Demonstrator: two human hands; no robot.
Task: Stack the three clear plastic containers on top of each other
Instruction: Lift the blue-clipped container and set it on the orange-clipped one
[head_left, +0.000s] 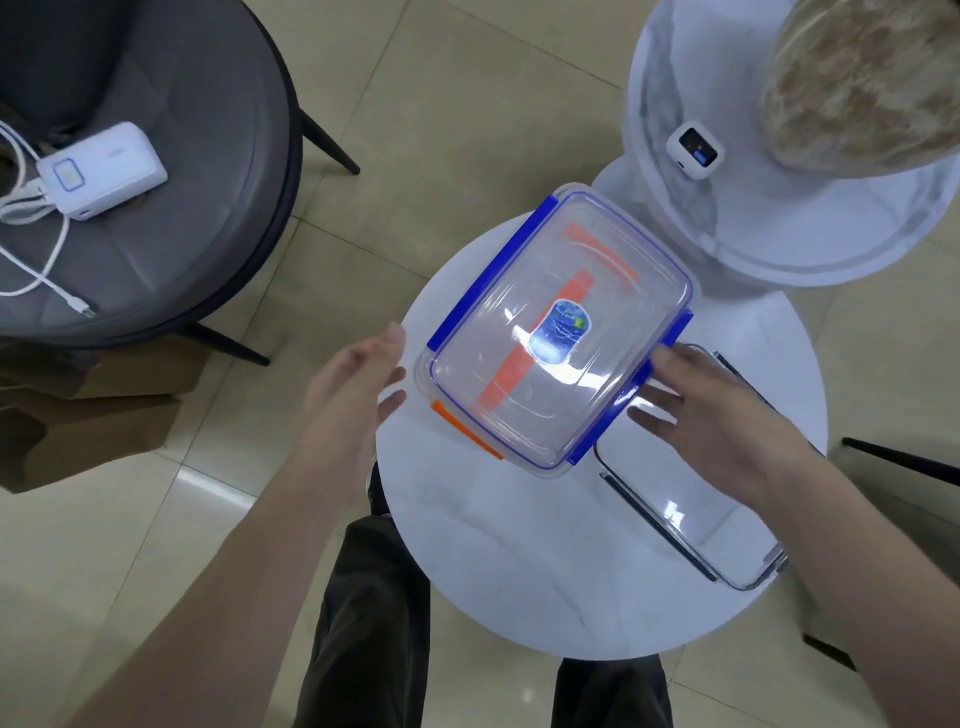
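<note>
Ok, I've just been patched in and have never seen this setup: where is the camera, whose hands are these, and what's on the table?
There is one picture, from a camera worn on the person's head, looking down past their legs. No machine here, just two bare hands. The left hand is open beside the blue-clipped box, not gripping it. The right hand is open on the other side, fingers at the box's blue clip. That clear box sits on an orange-clipped box, already stacked on the round white table. A third clear box, black-edged, lies beside them under the right wrist, not yet stacked. Nothing is lifted. A grey chair on the left carries a white charger.
</note>
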